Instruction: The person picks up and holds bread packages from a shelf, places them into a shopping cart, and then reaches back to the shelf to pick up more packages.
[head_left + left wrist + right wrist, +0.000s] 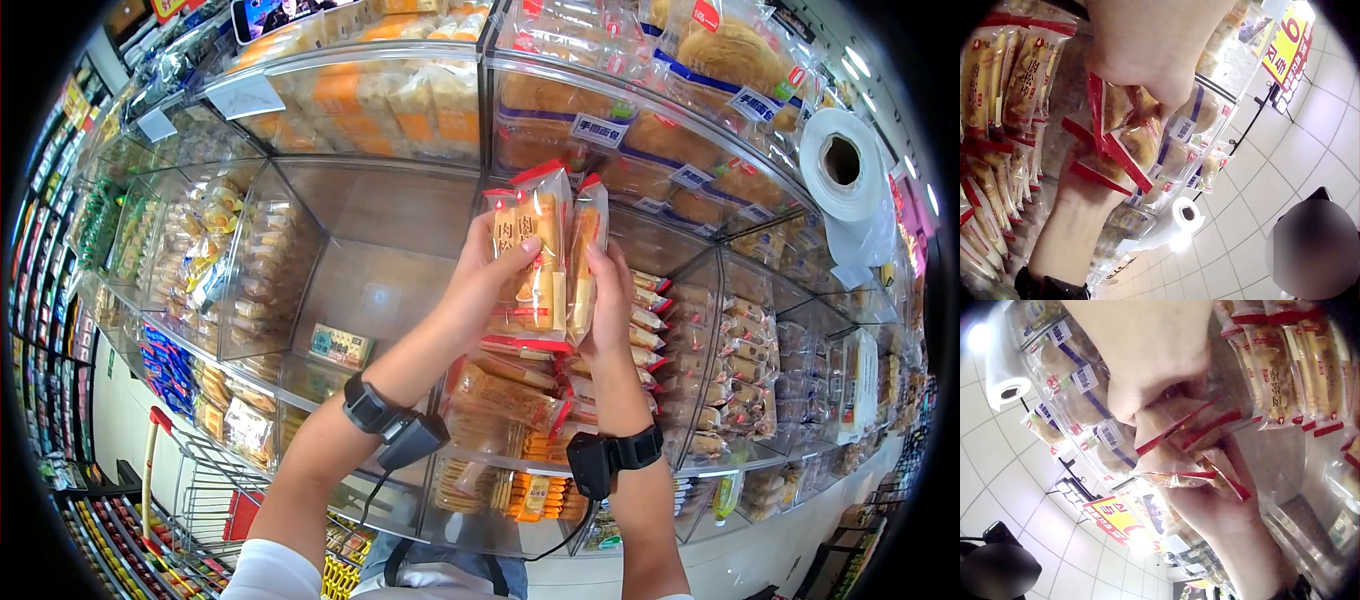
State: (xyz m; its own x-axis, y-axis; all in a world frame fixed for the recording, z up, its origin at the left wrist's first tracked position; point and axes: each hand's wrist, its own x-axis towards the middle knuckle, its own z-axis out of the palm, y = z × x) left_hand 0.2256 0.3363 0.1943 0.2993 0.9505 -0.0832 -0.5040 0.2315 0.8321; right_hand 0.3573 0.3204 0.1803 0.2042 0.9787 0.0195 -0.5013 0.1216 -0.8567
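Note:
In the head view, my left hand grips clear packets of bread sticks with red ends and dark printed characters, its thumb across their front. Beside them, my right hand holds another such packet upright, thumb on its near face. Both hands are above the open compartment of a clear display case. The red packet ends face the camera in the left wrist view, bunched between the two hands. Below the hands lie more bread stick packets, some flat, some stacked in a row.
A small box lies in the compartment to the left. Bagged round breads fill the upper right shelf, near a roll of plastic bags. Clear dividers separate the bins. A shopping cart stands at lower left.

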